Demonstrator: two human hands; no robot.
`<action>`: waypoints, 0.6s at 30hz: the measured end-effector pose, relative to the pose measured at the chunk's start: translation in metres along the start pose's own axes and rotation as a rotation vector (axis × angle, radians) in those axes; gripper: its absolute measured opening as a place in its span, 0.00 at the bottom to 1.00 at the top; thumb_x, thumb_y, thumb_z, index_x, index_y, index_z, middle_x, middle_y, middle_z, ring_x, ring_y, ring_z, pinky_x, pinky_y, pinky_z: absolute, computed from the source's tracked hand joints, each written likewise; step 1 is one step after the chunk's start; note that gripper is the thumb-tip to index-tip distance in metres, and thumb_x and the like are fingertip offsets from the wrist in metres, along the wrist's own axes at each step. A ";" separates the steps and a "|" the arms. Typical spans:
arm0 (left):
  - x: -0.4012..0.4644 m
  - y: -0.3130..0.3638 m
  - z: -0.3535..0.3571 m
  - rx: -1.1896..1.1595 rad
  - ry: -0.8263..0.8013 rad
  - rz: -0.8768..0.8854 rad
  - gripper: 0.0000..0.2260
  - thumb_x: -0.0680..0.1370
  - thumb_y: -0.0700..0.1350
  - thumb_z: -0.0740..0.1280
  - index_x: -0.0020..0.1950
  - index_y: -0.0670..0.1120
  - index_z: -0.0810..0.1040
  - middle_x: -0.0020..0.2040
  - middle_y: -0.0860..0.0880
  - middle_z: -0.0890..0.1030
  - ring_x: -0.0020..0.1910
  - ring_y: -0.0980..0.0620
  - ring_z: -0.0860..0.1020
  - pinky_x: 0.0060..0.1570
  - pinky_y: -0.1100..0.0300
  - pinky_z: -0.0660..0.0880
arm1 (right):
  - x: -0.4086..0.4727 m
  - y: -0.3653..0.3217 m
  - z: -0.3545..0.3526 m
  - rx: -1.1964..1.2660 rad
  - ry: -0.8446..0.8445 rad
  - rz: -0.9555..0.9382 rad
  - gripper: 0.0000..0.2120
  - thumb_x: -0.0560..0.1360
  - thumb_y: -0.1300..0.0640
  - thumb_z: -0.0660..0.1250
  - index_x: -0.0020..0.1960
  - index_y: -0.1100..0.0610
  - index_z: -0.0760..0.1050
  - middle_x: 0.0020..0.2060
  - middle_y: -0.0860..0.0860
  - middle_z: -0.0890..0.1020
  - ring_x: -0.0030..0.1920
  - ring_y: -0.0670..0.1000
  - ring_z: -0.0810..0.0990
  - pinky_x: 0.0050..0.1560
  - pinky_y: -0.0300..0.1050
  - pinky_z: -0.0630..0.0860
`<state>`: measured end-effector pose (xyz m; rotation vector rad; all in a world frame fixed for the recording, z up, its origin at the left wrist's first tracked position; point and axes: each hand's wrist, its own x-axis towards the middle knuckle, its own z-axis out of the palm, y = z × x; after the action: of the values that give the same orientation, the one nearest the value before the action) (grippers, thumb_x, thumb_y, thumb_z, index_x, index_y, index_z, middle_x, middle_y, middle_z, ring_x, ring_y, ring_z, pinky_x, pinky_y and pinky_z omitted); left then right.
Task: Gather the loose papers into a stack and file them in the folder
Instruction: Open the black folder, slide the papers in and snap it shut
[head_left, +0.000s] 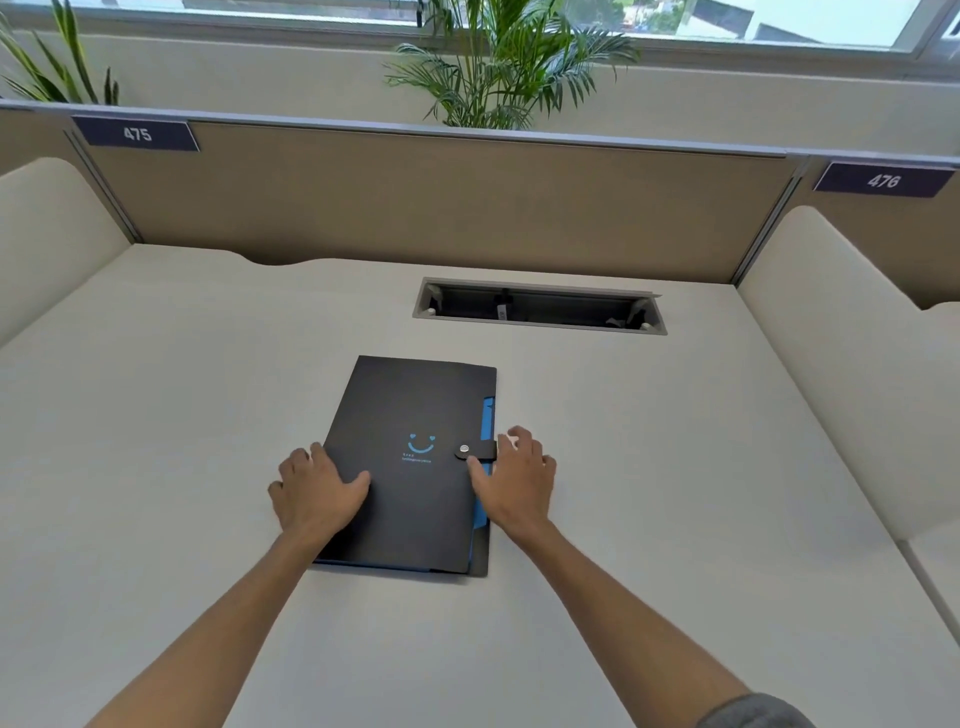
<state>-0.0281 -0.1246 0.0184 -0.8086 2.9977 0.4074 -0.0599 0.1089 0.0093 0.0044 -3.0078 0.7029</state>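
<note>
Resting flat on the pale counter (649, 467), the black folder (415, 415) lies shut, its strap (477, 451) snapped across the right edge with blue inner dividers showing beneath it. No loose papers can be seen anywhere on the surface, so they are judged to be already inside, and the step in hand looks like the final closing and squaring of the folder.

The hands sit apart, one at each side. The left hand (317, 493) lies spread with relaxed fingers over the folder's left edge, thumb on the cover, gripping nothing. The right hand (519, 480) rests at the right edge, thumb touching the cover just below the snap, its fingers loosely curved on the counter beyond the strap; it pinches nothing either.

To finish well, the left hand should keep the cover pinned so it cannot slide, while the right thumb presses straight down on the snap to confirm it has seated. The blue dividers poke out slightly at the right edge, and tucking them in would stop any sheet from creeping out.
</note>
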 end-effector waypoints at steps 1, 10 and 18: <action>0.000 -0.002 -0.001 0.002 -0.005 -0.024 0.33 0.71 0.63 0.63 0.66 0.41 0.67 0.63 0.40 0.72 0.65 0.40 0.69 0.60 0.44 0.68 | -0.003 -0.001 -0.001 -0.036 -0.022 0.044 0.24 0.76 0.40 0.59 0.61 0.55 0.78 0.70 0.52 0.70 0.70 0.52 0.68 0.69 0.52 0.61; 0.003 -0.006 0.006 -0.208 -0.067 -0.082 0.30 0.70 0.61 0.69 0.65 0.42 0.71 0.62 0.40 0.70 0.65 0.39 0.66 0.61 0.45 0.68 | -0.013 -0.020 -0.001 0.016 -0.081 0.243 0.21 0.70 0.44 0.65 0.57 0.56 0.74 0.55 0.51 0.77 0.58 0.54 0.75 0.59 0.51 0.67; 0.022 -0.015 -0.002 -0.670 -0.106 -0.257 0.28 0.67 0.43 0.75 0.65 0.41 0.72 0.63 0.40 0.70 0.56 0.40 0.75 0.54 0.49 0.74 | -0.010 -0.039 0.001 0.284 -0.081 0.304 0.20 0.72 0.53 0.64 0.61 0.55 0.63 0.36 0.47 0.78 0.43 0.54 0.80 0.55 0.47 0.64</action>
<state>-0.0400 -0.1482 0.0146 -1.1306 2.5982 1.4204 -0.0494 0.0739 0.0252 -0.4304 -2.9839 1.1787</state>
